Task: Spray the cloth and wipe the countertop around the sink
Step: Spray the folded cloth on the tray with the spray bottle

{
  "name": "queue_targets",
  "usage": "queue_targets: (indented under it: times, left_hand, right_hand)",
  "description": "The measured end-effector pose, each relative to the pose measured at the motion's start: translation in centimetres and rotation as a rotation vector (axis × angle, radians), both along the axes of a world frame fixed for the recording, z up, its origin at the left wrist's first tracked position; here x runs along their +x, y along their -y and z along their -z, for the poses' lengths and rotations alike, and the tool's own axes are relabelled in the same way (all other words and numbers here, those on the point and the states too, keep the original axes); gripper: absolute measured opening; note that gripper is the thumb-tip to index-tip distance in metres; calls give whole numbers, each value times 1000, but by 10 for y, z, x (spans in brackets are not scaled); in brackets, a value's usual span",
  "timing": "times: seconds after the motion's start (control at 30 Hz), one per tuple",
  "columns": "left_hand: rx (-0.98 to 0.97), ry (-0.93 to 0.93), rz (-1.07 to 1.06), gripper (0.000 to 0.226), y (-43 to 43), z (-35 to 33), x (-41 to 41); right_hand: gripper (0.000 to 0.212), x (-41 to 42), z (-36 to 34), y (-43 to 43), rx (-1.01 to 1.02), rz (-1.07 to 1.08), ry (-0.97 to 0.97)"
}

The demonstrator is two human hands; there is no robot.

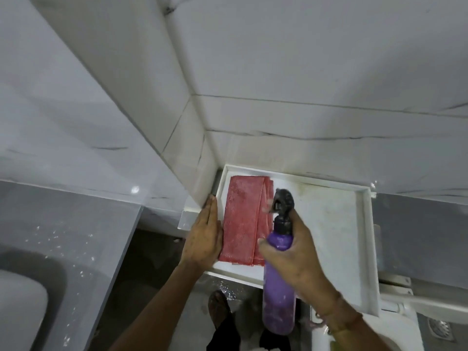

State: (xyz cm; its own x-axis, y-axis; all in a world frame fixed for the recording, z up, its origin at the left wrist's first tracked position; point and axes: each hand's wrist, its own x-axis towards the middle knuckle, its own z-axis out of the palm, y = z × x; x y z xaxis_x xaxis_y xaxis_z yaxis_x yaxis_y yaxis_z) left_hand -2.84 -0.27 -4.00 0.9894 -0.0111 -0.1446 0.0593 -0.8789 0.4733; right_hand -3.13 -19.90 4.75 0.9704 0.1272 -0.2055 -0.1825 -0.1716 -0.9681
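Note:
A folded red cloth (241,219) lies flat on the left part of a white tray-like shelf (336,224) in the tiled corner. My left hand (203,234) rests flat, fingers together, against the cloth's left edge and the shelf's rim. My right hand (295,252) grips a purple spray bottle (278,290) around its neck. Its black trigger head (283,202) hangs just over the cloth's right edge. The grey countertop (76,236) with the white sink (20,307) is at the lower left, dotted with white specks.
White marbled wall tiles (304,72) enclose the corner behind the shelf. A gap with dark floor separates the countertop from the shelf; a foot (219,310) stands below. A white fixture (405,300) and a floor drain (440,329) lie at the lower right.

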Motion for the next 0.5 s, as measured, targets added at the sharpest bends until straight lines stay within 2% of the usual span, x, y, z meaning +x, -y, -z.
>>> queue_targets:
  times: [0.13, 0.23, 0.5]
  left_hand:
    - [2, 45, 13, 58, -1, 0, -1]
    - [-6, 39, 15, 59, -2, 1, -1]
    - [-5, 5, 17, 61, -3, 0, -1]
  right_hand:
    - [36, -12, 11, -18, -8, 0, -202]
    - [33, -17, 14, -28, 32, -1, -333]
    - [28, -23, 15, -36, 36, 30, -370]
